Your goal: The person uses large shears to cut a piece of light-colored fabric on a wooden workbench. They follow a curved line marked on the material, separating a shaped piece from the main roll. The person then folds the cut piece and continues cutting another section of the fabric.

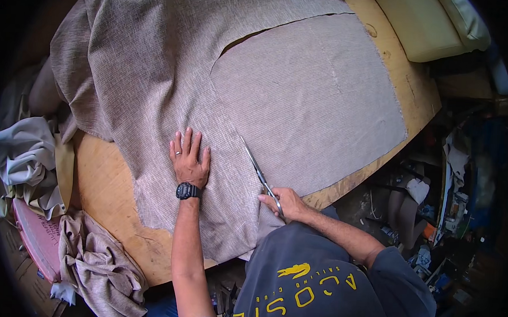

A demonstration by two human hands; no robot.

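Note:
A large sheet of grey-beige woven fabric drapes over the wooden table. My left hand, with a ring and a black watch, lies flat on it with the fingers stretched out. To its right, my right hand grips the handles of long metal scissors. The blades point away from me along the edge between the sheet and a paler, fine-ribbed fabric piece. Whether cloth lies between the blades is hard to tell. Farther off, a dark curved gap parts the two fabrics.
Bare wood of the table shows at left and along the right edge. A cream padded cushion sits at the far right. Crumpled beige cloth, white cloth and a pink panel crowd the left. Clutter covers the floor at right.

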